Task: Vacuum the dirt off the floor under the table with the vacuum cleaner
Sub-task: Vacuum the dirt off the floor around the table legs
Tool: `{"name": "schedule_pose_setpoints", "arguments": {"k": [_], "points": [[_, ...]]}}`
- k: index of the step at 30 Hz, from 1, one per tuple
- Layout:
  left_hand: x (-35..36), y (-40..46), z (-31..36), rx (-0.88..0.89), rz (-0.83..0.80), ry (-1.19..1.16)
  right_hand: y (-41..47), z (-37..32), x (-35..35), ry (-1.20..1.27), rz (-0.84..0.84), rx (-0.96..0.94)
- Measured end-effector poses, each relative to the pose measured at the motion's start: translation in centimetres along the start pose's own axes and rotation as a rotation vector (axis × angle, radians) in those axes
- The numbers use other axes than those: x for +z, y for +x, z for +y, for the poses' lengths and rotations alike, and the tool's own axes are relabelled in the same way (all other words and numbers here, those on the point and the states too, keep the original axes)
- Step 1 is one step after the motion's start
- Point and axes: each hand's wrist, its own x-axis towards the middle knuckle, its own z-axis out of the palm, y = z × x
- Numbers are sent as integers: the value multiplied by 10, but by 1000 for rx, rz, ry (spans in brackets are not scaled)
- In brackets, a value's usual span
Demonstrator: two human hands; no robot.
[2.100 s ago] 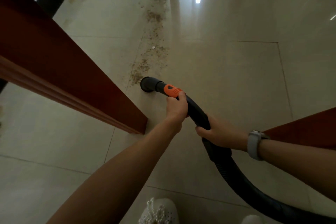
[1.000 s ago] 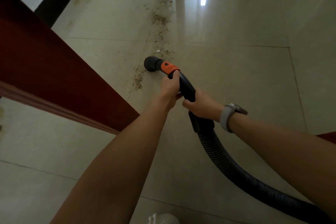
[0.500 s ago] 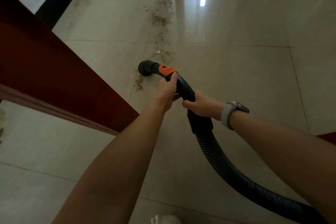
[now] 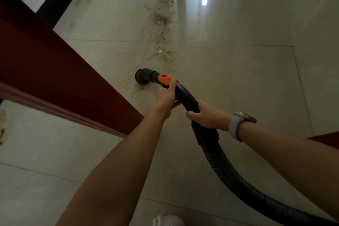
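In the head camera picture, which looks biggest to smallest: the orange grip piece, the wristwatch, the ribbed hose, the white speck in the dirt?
1. Ribbed hose
2. Wristwatch, nearer the camera
3. Orange grip piece, similar to the watch, so unsure
4. White speck

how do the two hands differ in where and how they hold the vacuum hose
The left hand grips the curved black handle just behind the orange clip, nearer the nozzle. The right hand grips farther back, by the ribbed hose. The right wrist carries a watch; the left wrist is bare. Both curl round the same tube.

Both arms outstretched; left hand (image 4: 166, 98) and right hand (image 4: 208, 116) apparently clenched
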Motion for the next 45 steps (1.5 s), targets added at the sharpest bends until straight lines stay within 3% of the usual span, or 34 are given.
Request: {"name": "schedule_pose_setpoints", "arguments": {"k": [18, 36, 45], "points": [[16, -16, -23, -110, 102, -13, -23, 36, 7, 54, -68, 40], [1, -10, 6, -12, 205, -100, 6, -5, 7, -170, 20, -27], [16, -27, -6, -18, 173, -90, -22, 17, 1, -35, -3, -55]]}}
